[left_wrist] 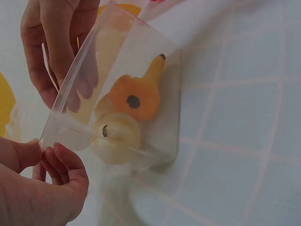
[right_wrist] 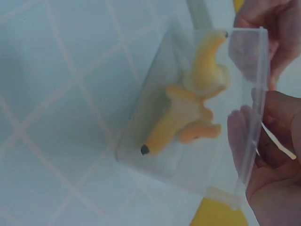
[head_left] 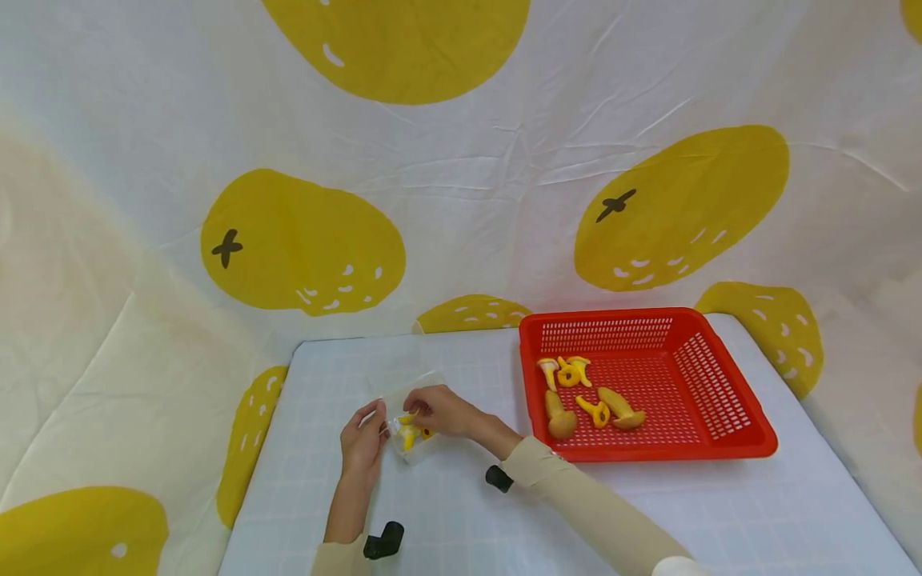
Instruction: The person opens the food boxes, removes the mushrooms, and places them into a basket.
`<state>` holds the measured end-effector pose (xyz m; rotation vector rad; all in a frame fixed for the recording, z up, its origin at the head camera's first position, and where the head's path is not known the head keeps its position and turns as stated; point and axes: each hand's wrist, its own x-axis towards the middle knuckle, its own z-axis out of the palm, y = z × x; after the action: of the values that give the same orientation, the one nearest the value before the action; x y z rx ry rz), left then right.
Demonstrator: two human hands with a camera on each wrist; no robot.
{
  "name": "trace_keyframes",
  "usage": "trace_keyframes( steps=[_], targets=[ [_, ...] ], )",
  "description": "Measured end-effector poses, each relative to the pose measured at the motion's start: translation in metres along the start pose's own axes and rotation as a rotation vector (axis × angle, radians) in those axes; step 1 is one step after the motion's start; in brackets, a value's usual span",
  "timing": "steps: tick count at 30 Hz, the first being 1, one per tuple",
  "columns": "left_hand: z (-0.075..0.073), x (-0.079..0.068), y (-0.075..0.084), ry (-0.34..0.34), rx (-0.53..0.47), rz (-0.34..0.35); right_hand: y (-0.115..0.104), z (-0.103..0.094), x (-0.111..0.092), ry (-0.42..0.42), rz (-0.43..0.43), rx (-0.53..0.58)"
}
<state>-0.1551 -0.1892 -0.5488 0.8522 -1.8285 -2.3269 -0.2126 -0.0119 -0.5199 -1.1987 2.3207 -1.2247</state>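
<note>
A clear plastic box [head_left: 412, 458] stands on the table with several small yellow toy mushrooms [head_left: 408, 434] inside, seen through its walls in both wrist views. My left hand [head_left: 363, 444] is at its left side, thumb and fingers pinching the rim in the left wrist view. From the right, my right hand [head_left: 442, 408] reaches over the box. Its loosely bent fingers [right_wrist: 242, 136] dip inside the rim, above the mushrooms, and nothing shows held between them. An orange-yellow mushroom [left_wrist: 136, 99] and a paler one [left_wrist: 115, 136] lie close together at the bottom.
A red slotted basket [head_left: 735, 384] stands to the right, holding several yellow mushrooms [head_left: 569, 374] and two larger brown ones [head_left: 621, 408]. Behind the table, covered by a pale checked cloth [head_left: 461, 512], hangs a fruit-print curtain [head_left: 461, 232].
</note>
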Motion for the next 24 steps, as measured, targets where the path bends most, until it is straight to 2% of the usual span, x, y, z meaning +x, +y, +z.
trace_keyframes(
  steps=[4,10,13,17,24],
  targets=[
    [-0.001,0.0,0.001,-0.004,-0.001,0.001,0.004,0.011,0.008,-0.033,-0.011,-0.031],
    [-0.001,0.0,0.001,-0.007,-0.002,-0.003,0.006,0.02,0.014,-0.092,0.101,-0.06],
    [0.001,0.0,0.001,-0.005,-0.002,-0.005,0.005,0.02,0.015,-0.099,0.109,-0.09],
    [0.002,0.0,0.0,0.008,0.013,-0.027,0.005,0.019,0.013,-0.083,0.072,-0.114],
    [0.002,0.002,0.002,0.022,0.023,-0.09,0.011,0.009,-0.001,0.009,0.042,-0.003]
  ],
)
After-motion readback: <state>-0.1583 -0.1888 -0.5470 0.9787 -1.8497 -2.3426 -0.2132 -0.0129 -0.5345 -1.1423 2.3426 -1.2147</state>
